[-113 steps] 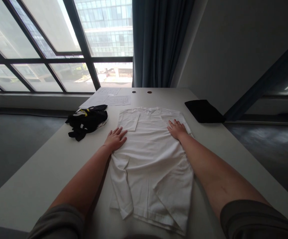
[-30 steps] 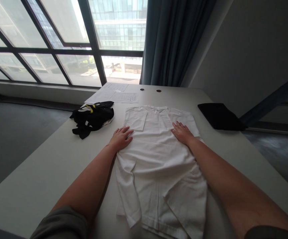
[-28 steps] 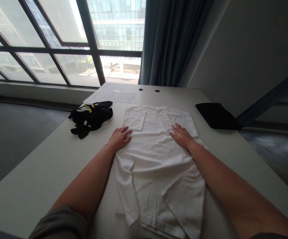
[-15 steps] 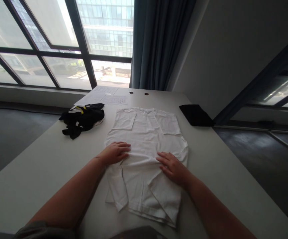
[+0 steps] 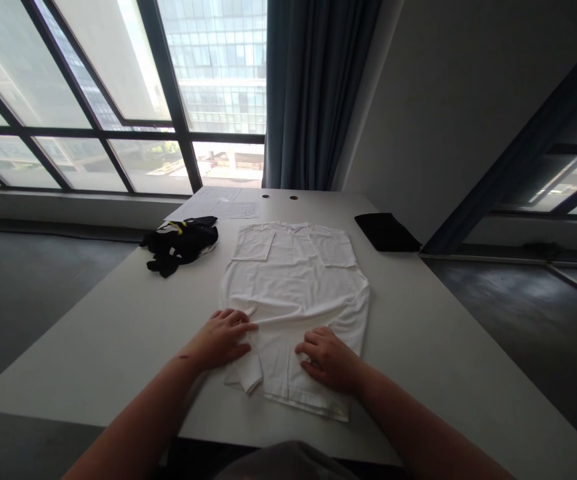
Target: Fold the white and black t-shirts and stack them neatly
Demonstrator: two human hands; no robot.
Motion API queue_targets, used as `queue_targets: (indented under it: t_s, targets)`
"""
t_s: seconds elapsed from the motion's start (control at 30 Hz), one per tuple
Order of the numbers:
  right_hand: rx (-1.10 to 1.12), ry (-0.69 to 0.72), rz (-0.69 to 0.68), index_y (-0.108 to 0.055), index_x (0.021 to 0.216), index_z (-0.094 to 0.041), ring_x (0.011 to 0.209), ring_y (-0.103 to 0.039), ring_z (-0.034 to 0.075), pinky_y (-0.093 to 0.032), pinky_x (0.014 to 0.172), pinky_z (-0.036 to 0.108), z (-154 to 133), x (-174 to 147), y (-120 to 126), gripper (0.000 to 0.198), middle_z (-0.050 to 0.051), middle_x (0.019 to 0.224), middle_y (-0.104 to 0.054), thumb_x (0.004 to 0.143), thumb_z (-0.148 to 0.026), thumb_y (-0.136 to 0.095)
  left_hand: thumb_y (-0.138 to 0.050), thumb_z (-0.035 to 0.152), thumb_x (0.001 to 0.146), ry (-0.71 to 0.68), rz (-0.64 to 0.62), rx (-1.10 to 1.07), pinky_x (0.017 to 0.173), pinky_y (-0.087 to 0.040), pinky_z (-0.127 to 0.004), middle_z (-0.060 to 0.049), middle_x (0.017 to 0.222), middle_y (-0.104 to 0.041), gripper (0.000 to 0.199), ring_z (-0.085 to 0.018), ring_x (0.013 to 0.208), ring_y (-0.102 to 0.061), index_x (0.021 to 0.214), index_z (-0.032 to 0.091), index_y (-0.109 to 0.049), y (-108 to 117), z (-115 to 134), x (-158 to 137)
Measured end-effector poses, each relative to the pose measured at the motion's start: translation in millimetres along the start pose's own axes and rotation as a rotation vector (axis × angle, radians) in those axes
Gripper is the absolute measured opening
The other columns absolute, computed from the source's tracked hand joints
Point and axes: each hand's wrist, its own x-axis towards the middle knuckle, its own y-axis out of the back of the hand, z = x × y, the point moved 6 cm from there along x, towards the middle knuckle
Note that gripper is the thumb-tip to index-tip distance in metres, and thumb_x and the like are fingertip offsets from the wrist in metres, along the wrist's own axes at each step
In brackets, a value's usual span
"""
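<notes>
A white shirt [image 5: 288,287] lies flat on the table, its collar at the far end and its short-looking folded sleeves turned inward over the upper part. Wrinkles run across its middle. My left hand [image 5: 223,339] rests on the shirt's lower left side, fingers apart and thumb spread, by a folded flap of cloth [image 5: 247,373]. On the lower right part lies my right hand [image 5: 327,359], its fingers slightly bent and apart against the fabric. Part of the cloth under each palm is hidden.
A crumpled black garment with yellow and white parts [image 5: 183,245] sits at the left, near sheets of paper [image 5: 228,205]. At the right is a folded black cloth [image 5: 387,232]. The white table [image 5: 433,347] ends close to my body. Windows and a blue curtain [image 5: 313,100] stand beyond.
Both hands have slid down the shirt toward me, the right also slightly left. The wrinkles across the middle have shifted. My view has tilted up a little, showing the table's near edge.
</notes>
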Motion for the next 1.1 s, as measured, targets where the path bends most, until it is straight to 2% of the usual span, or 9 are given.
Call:
queue_targets:
  t_s: [0.13,0.23,0.37,0.47,0.53,0.63,0.77,0.87,1.1]
  targets:
    - [0.004,-0.011,0.044,-0.066,0.088,-0.018,0.094,-0.058,0.024,-0.048,0.091,0.041,6.4,-13.3,6.2,0.022,0.011,0.101,-0.065,0.1,-0.033,-0.057,-0.074,0.037,0.089,-0.134,-0.024,-0.038,0.116,-0.039,-0.047,-0.004,0.14,-0.063,0.018,-0.028,0.133,-0.054,0.106,0.029,-0.073,4.7,23.2,-4.6]
    - [0.121,-0.043,0.095,-0.063,0.088,-0.019,0.093,-0.06,0.024,-0.05,0.091,0.04,11.2,-34.9,18.3,0.033,0.012,0.098,-0.067,0.105,-0.04,-0.045,-0.065,0.032,0.096,-0.162,-0.06,-0.079,0.116,-0.041,-0.045,-0.003,0.137,-0.066,0.009,-0.026,0.131,-0.057,0.1,0.026,-0.069,2.5,29.6,-12.1]
    - [0.307,-0.353,0.205,-0.062,0.087,-0.023,0.087,-0.065,0.025,-0.054,0.085,0.037,32.5,-84.9,45.5,0.043,0.009,0.09,-0.07,0.104,-0.055,-0.038,-0.048,0.029,0.105,-0.054,-0.014,-0.179,0.112,-0.047,-0.042,-0.005,0.13,-0.07,0.019,-0.022,0.123,-0.063,0.107,0.026,-0.067,7.5,13.0,-29.1]
    - [0.309,-0.564,0.278,-0.06,0.082,-0.025,0.085,-0.067,0.026,-0.054,0.083,0.036,49.3,-133.6,65.5,0.047,0.008,0.088,-0.072,0.099,-0.063,-0.038,-0.054,0.031,0.101,0.075,0.116,-0.231,0.11,-0.051,-0.043,-0.01,0.147,-0.059,0.022,-0.024,0.131,-0.06,0.121,0.026,-0.063,16.5,-2.5,-52.0]
    - [0.269,-0.626,0.234,-0.057,0.077,-0.025,0.075,-0.065,0.024,-0.052,0.074,0.034,56.5,-160.6,70.7,0.051,0.006,0.077,-0.068,0.097,-0.067,-0.037,-0.069,0.034,0.092,0.092,0.098,-0.24,0.112,-0.051,-0.045,-0.011,0.152,-0.054,0.04,-0.027,0.135,-0.057,0.131,0.028,-0.06,14.1,-2.3,-68.1]
    - [0.211,-0.635,-0.005,-0.055,0.071,-0.024,0.069,-0.063,0.024,-0.047,0.069,0.032,58.9,-183.0,60.5,0.053,0.006,0.07,-0.065,0.098,-0.066,-0.036,-0.085,0.036,0.076,0.039,-0.068,-0.215,0.115,-0.048,-0.048,-0.008,0.149,-0.057,0.057,-0.031,0.135,-0.056,0.129,0.032,-0.063,-0.8,10.6,-85.0]
    - [0.071,-0.687,-0.178,-0.061,0.076,-0.024,0.077,-0.067,0.026,-0.043,0.072,0.034,56.4,-183.2,42.8,0.043,0.008,0.079,-0.071,0.098,-0.056,-0.042,-0.066,0.017,0.085,0.049,-0.081,-0.142,0.113,-0.046,-0.045,-0.004,0.141,-0.064,0.031,-0.027,0.13,-0.058,0.112,0.031,-0.069,-6.2,19.1,-90.4]
    - [-0.021,-0.751,-0.178,-0.059,0.075,-0.024,0.073,-0.067,0.026,-0.038,0.067,0.032,57.6,-173.5,34.8,0.037,0.008,0.075,-0.071,0.098,-0.048,-0.044,-0.051,0.006,0.082,0.042,-0.049,-0.139,0.109,-0.047,-0.04,-0.003,0.13,-0.069,0.037,-0.023,0.123,-0.061,0.106,0.029,-0.068,3.4,16.5,-91.9]
    - [-0.106,-0.843,-0.228,-0.059,0.077,-0.024,0.077,-0.07,0.03,-0.033,0.063,0.032,77.6,-183.9,34.3,0.033,0.01,0.08,-0.073,0.097,-0.047,-0.046,-0.048,0.009,0.075,0.157,-0.092,-0.111,0.095,-0.05,-0.035,-0.004,0.106,-0.073,0.025,-0.022,0.099,-0.066,0.087,0.024,-0.064,36.7,-13.6,-121.6]
